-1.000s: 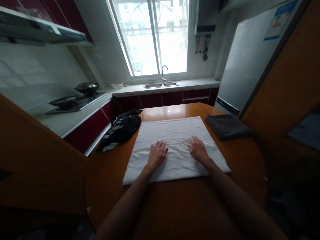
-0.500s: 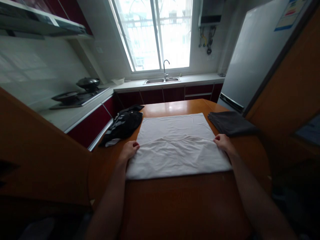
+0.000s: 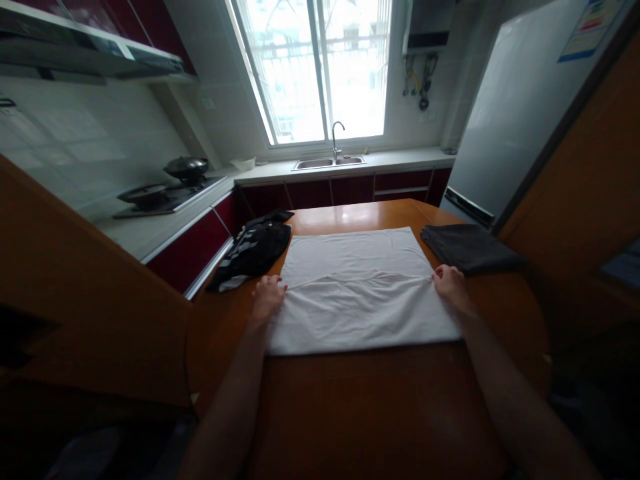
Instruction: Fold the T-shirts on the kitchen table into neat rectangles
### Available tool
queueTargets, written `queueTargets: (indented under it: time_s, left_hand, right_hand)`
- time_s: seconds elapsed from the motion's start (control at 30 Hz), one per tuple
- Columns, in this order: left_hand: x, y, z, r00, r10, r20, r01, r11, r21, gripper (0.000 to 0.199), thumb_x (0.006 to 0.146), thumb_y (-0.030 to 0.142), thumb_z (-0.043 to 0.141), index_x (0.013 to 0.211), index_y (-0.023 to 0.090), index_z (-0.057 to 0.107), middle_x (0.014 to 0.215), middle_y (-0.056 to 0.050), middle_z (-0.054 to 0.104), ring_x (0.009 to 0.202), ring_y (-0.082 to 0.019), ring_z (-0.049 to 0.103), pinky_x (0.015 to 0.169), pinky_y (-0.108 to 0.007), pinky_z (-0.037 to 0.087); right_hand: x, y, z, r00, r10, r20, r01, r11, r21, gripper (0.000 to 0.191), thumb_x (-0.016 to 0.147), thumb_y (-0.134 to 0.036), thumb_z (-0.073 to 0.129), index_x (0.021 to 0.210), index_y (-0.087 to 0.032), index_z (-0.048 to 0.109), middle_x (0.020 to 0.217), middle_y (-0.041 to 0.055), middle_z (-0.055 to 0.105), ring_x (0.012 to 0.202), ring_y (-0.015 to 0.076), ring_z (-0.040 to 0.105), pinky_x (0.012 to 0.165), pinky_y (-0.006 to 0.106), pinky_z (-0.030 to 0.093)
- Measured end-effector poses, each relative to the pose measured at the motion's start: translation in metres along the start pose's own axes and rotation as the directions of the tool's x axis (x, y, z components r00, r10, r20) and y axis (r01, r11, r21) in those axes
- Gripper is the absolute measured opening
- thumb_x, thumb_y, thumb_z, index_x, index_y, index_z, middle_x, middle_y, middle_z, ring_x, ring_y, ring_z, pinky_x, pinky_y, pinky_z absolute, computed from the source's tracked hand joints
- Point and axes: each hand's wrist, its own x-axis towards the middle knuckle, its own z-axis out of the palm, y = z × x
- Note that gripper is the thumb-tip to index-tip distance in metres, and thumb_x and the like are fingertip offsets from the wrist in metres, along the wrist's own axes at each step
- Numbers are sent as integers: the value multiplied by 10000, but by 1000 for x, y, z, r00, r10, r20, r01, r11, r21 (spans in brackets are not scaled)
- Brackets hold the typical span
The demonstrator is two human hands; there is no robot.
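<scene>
A white cloth [image 3: 355,310] lies on the wooden table in front of me, its near part folded over so that a loose, wrinkled edge runs across the middle. At the left end of that edge is my left hand [image 3: 269,295], with its fingers loosened and somewhat apart, the fingertips by the cloth's side. My right hand [image 3: 450,283] pinches the right end of the folded edge between thumb and fingers. The far part of the cloth is flat, and its layers underneath are hidden.
A black garment with grey-white stripes [image 3: 255,247] lies crumpled at the table's left. Dark grey folded cloth [image 3: 470,247] is on the right of the wooden table [image 3: 360,407]. Beyond are a sink [image 3: 315,163], a stove with pans [image 3: 175,200] and a fridge [image 3: 505,113].
My left hand has loosened from its pinch, its fingers spreading at the cloth's edge. My right hand keeps its pinch. The whole view has shifted slightly.
</scene>
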Motion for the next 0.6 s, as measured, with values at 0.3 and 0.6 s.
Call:
queueTargets:
  time_s: [0.3,0.6]
  left_hand:
    - [-60,99,53,850,492,186,-516,850,109,499,1041,401,363,1488,194,444,1592,-116,360,1482,-317,291,1177,-577,264]
    - [-60,91,55,864,447,233,-489,855,171,546,1050,407,308,1540,174,363,1627,-99,264,1506,-311,227,1196,-583,210]
  right_hand:
    - [-81,-94,36,887,-388,248,427,895,-127,563,1016,-377,347,1513,-117,391,1607,143,329,1485,289,257,1191,516,194]
    - [-77,-54,16,921,-307,238,351,921,-167,606,1034,-425,278,1521,-77,373,1613,159,300,1504,280,231,1203,529,150]
